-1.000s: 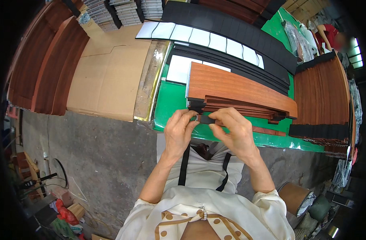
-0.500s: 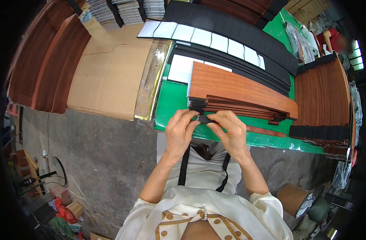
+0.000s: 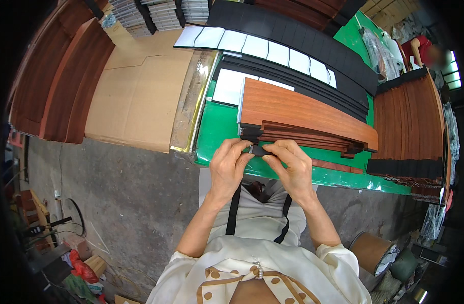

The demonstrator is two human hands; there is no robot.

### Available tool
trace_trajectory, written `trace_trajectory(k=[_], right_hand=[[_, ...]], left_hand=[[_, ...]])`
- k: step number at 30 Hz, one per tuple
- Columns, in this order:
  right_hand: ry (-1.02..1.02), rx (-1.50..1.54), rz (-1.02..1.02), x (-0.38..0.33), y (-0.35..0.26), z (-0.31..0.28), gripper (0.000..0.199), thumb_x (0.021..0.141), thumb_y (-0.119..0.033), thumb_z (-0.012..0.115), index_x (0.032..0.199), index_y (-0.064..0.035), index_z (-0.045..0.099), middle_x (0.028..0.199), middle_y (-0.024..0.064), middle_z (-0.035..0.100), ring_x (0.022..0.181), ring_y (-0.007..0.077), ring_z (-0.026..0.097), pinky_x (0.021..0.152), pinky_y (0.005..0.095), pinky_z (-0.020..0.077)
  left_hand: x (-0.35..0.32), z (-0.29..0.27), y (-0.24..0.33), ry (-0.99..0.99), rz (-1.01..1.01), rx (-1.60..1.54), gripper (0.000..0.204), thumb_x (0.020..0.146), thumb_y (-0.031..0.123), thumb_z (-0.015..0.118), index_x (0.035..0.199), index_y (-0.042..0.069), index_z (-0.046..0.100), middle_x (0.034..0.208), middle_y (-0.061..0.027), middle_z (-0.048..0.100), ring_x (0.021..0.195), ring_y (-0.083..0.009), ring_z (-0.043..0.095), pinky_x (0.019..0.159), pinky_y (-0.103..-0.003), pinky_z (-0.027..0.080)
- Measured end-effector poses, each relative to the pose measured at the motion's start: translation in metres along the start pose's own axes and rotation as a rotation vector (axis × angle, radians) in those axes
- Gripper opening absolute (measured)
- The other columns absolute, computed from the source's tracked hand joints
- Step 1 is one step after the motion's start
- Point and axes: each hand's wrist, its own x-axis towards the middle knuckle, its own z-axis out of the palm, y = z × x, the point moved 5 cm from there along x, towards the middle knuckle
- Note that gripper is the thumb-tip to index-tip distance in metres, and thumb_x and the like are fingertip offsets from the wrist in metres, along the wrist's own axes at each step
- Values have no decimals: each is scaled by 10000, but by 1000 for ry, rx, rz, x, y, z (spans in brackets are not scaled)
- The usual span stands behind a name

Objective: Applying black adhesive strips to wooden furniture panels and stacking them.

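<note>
Between my two hands, over the near edge of the green table (image 3: 217,126), is a small black strip-like piece (image 3: 260,151). The thumb and fingers of my left hand (image 3: 229,163) pinch its left end, where a small greyish bit shows at the fingertips. My right hand (image 3: 292,162) pinches its right end in the same way. Just beyond my fingertips lies a stack of wood-grain boards (image 3: 303,111), a broad orange-brown one on top and darker reddish ones under it. Black ends show at the stack's left, close to my left fingers.
Behind the boards lie black strips (image 3: 313,93) and a row of white panels (image 3: 252,48). Reddish-brown panels (image 3: 407,121) with black ends are stacked at right. Flat cardboard (image 3: 135,101) and dark red boards (image 3: 64,81) are at left. A person in red (image 3: 419,48) is at far right.
The black piece seems turned very slightly between my fingers. Otherwise my hands and the things around them stay in the same places.
</note>
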Motion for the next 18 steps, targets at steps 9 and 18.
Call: trace_trajectory(k=[9, 18], right_hand=[[14, -26, -27, 0, -2, 0, 220, 714, -40, 723, 929, -28, 675, 851, 78, 603, 755, 230, 602, 641, 333, 492], [10, -20, -19, 1, -1, 0, 214, 714, -39, 722, 922, -24, 676, 848, 77, 603, 742, 223, 607, 623, 327, 495]], left_hand=[[0, 0, 0, -2, -4, 5, 237, 770, 9, 680, 1001, -10, 628, 971, -148, 604, 834, -267, 618, 690, -327, 496], [-1, 1, -2, -2, -13, -3, 233, 776, 6, 676, 1004, -8, 627, 964, -141, 601, 811, -249, 615, 682, -318, 497]])
